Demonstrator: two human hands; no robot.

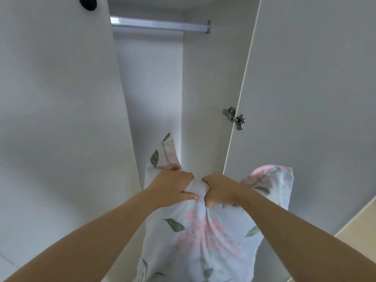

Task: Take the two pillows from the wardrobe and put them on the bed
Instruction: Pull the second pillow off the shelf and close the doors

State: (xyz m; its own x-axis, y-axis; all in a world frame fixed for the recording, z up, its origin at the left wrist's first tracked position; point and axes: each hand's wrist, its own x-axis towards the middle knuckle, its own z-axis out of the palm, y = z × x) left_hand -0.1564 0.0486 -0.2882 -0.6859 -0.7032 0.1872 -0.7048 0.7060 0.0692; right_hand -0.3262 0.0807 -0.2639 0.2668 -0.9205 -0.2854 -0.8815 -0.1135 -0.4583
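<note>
A pale blue pillow [203, 237] printed with pink flowers and green leaves hangs in front of the open white wardrobe [150, 88]. My left hand [173, 186] and my right hand [219, 190] are side by side, both bunched tight on the pillow's top edge. Its two upper corners stick up, one at the left inside the wardrobe opening, one at the right in front of the door. The pillow's lower end runs out of the frame. Only one pillow shows, and the bed is out of sight.
The open wardrobe door [305, 98] stands at the right with a metal hinge [234, 118]. A bare metal hanging rail [160, 25] crosses the top of the compartment. The closed left door [57, 98] has a dark knob [87, 3]. A strip of beige floor [362, 224] shows at far right.
</note>
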